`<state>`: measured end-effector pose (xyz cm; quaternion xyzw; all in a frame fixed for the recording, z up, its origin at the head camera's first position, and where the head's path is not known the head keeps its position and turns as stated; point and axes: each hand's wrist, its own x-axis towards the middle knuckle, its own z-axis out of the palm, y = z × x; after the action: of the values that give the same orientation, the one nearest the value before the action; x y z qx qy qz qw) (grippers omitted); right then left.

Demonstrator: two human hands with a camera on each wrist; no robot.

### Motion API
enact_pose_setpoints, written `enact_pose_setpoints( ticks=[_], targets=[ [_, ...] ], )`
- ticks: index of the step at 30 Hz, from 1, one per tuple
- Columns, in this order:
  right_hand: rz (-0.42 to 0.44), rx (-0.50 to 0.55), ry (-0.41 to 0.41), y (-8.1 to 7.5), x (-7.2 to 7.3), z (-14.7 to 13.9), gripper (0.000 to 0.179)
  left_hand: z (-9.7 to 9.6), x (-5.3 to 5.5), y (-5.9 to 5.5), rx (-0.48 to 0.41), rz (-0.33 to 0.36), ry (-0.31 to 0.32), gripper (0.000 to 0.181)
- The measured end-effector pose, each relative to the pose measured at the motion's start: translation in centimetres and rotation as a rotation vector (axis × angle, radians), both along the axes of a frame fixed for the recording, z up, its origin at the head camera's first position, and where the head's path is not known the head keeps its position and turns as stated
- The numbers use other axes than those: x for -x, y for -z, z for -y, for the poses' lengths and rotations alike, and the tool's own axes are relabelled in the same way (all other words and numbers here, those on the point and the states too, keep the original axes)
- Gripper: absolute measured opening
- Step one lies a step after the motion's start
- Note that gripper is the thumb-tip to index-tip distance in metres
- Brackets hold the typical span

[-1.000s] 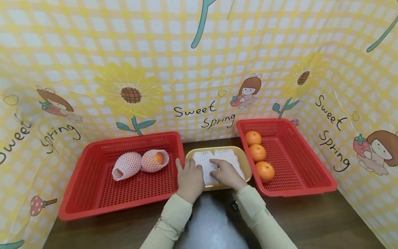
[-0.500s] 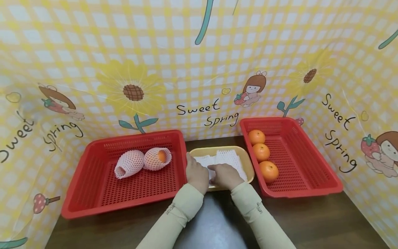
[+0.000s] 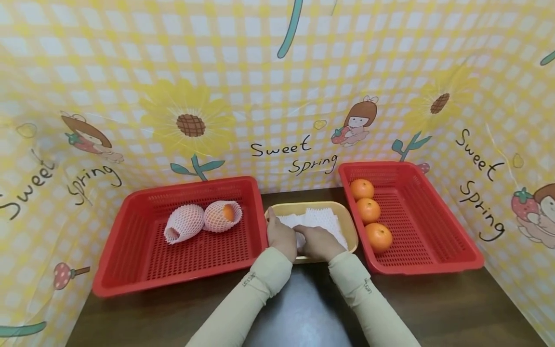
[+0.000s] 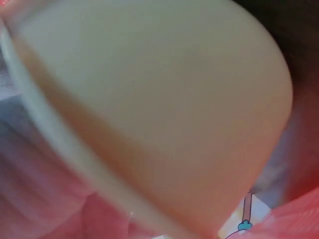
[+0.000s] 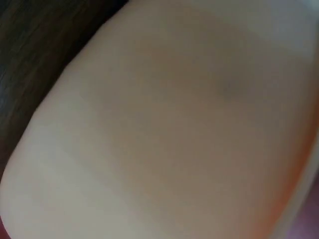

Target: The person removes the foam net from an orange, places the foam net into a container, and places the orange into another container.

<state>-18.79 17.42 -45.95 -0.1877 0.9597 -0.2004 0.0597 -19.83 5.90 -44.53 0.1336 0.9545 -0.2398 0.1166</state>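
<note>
While both your hands work low over the yellow tray (image 3: 353, 238), near the middle of the tabletop's (image 3: 438, 308) far edge, their fingertips are mostly hidden. You have your left hand (image 3: 283, 237) at the tray's left end with one finger stretched forward, and your right hand (image 3: 322, 242) close beside it; whether either grips anything, I cannot tell. White foam nets (image 3: 326, 221) lie flat in the tray, and a pale bit shows between your hands. Toward the tabletop's left edge, your left red basket (image 3: 173, 278) holds two fruits in pinkish foam sleeves (image 3: 186, 222), side by side. Toward the right edge, your right red basket (image 3: 407, 226) has three oranges (image 3: 368, 210) lined along its left wall. Behind the far edge rises a checked cloth (image 3: 243, 115). A blurred, pale surface fills most of both your wrist views.
</note>
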Motion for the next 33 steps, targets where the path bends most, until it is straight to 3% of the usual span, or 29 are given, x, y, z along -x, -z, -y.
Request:
enact_pose_setpoints(
  ticks=[4,9,13,15,17,19,22,27,30,33],
  targets=[
    [-0.012,0.01,0.002,-0.6,-0.3,-0.1,0.044,0.5,-0.6,-0.6,-0.025,-0.029,0.029,0.031],
    [-0.063,0.037,-0.006,-1.6,-0.6,-0.3,0.042,1.8,-1.5,-1.8,-0.143,-0.113,0.101,0.023],
    [-0.082,0.091,0.013,-2.4,-0.8,-0.7,0.041,3.9,-1.8,-3.3,-0.387,-0.186,0.273,0.022],
    [-0.088,0.118,0.014,-2.8,-0.9,-0.9,0.04,5.3,-1.7,-4.5,-0.537,-0.185,0.36,0.025],
    [-0.094,0.14,0.015,-3.2,-1.1,-1.2,0.039,7.0,-1.5,-5.8,-0.651,-0.164,0.396,0.03],
    [-0.089,0.153,0.013,-3.5,-1.3,-1.4,0.038,9.0,-1.1,-7.2,-0.725,-0.13,0.355,0.035],
    [-0.069,0.177,0.014,-3.9,-1.6,-1.7,0.039,12.4,0.0,-8.7,-0.78,-0.132,0.196,0.035],
    [-0.063,0.221,0.002,-4.9,-2.5,-1.9,0.042,18.9,2.4,-9.7,-0.73,-0.166,-0.053,0.027],
    [-0.06,0.234,-0.009,-5.8,-3.2,-1.7,0.043,22.1,3.3,-9.6,-0.64,-0.094,-0.155,0.033],
    [-0.053,0.243,-0.02,-6.6,-3.6,-1.5,0.043,24.1,3.6,-9.1,-0.572,0.039,-0.261,0.046]
  ],
)
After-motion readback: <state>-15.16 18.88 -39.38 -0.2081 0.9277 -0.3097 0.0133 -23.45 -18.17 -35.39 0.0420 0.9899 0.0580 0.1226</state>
